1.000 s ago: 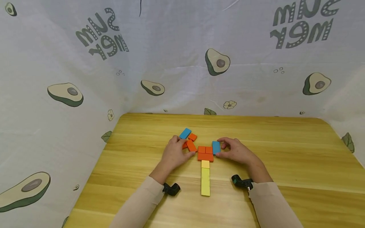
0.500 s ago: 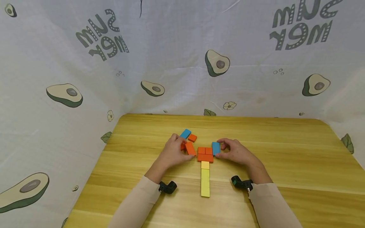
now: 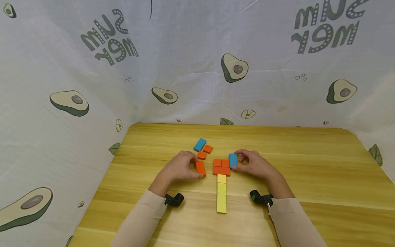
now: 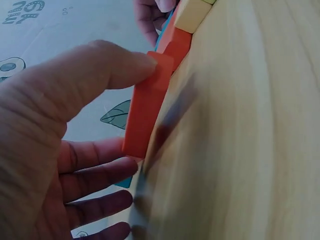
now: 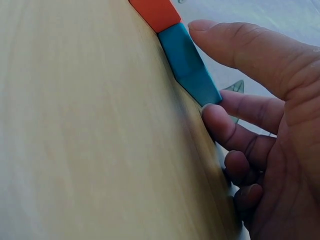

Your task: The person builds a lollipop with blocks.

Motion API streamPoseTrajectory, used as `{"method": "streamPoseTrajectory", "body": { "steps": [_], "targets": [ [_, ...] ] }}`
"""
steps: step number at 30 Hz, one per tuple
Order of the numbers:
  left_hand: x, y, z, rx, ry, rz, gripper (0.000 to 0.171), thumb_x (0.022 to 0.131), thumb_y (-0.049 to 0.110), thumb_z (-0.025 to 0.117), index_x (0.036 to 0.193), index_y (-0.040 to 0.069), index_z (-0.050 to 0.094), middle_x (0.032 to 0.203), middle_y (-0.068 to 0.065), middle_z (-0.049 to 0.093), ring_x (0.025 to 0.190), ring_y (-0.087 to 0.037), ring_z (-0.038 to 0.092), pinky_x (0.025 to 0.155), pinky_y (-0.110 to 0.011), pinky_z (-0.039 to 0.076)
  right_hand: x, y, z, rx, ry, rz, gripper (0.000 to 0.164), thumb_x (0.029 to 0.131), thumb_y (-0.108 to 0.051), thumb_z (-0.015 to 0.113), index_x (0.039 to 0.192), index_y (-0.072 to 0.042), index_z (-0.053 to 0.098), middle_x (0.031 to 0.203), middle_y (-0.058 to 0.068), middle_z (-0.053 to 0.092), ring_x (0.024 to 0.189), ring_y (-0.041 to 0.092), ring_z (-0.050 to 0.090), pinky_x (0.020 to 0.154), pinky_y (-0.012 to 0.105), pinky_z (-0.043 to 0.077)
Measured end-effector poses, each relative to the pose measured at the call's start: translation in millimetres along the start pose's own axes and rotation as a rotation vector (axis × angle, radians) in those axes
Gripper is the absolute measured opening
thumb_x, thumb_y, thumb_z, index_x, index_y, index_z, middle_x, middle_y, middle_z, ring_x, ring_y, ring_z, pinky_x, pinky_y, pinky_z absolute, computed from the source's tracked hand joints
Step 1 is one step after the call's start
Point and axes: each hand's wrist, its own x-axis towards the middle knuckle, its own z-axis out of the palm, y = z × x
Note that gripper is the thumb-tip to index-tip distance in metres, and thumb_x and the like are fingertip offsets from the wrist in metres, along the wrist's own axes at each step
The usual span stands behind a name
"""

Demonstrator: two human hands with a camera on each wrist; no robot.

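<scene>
My left hand [image 3: 182, 167] pinches a rectangular orange block [image 3: 200, 168] between thumb and forefinger, its other fingers spread; in the left wrist view this orange block [image 4: 145, 110] casts a shadow on the wood beside it. To the right, my right hand [image 3: 253, 164] holds a blue block [image 3: 233, 161] with thumb and forefinger at its two ends. In the right wrist view that blue block [image 5: 190, 65] lies against an orange piece [image 5: 157, 12]. Between the hands, two small orange squares sit above an orange rectangle [image 3: 221, 171], with a small yellow block [image 3: 221, 178] and a long yellow block [image 3: 221, 198] lined up below.
Beyond my left hand lie a loose blue block [image 3: 200, 144] and two small orange blocks, one nearer [image 3: 202, 155] and one farther [image 3: 208, 149]. All rest on a wooden table [image 3: 308, 164]. A white avocado-print cloth [image 3: 197, 68] hangs behind and at the sides.
My left hand has drawn the orange block left and toward me, away from the arranged pieces, uncovering a small orange block. My right hand stays at the blue block.
</scene>
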Motion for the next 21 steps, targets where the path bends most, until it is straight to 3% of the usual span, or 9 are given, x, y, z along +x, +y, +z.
{"method": "streamPoseTrajectory", "body": {
  "steps": [11,21],
  "targets": [
    [17.0,1.6,16.3,0.021,0.073,0.008,0.066,0.086,0.050,0.078,0.139,0.013,0.062,0.142,-0.007,0.062,0.126,-0.027,0.054,0.107,-0.043,0.048,-1,-1,-1,0.004,-0.001,0.001,0.064,0.086,-0.038,0.083,0.135,-0.005,0.058,0.106,0.006,0.058,0.100,0.023,0.045,0.086,0.036,0.039],
    [27.2,1.5,19.4,-0.001,0.073,0.027,0.066,0.091,0.050,0.074,0.146,0.017,0.058,0.149,-0.009,0.055,0.112,-0.023,0.047,0.097,-0.041,0.049,1,4,1,-0.005,-0.001,0.002,0.065,0.085,-0.038,0.084,0.135,-0.007,0.058,0.105,0.006,0.058,0.100,0.023,0.045,0.087,0.037,0.039]
  ]
}}
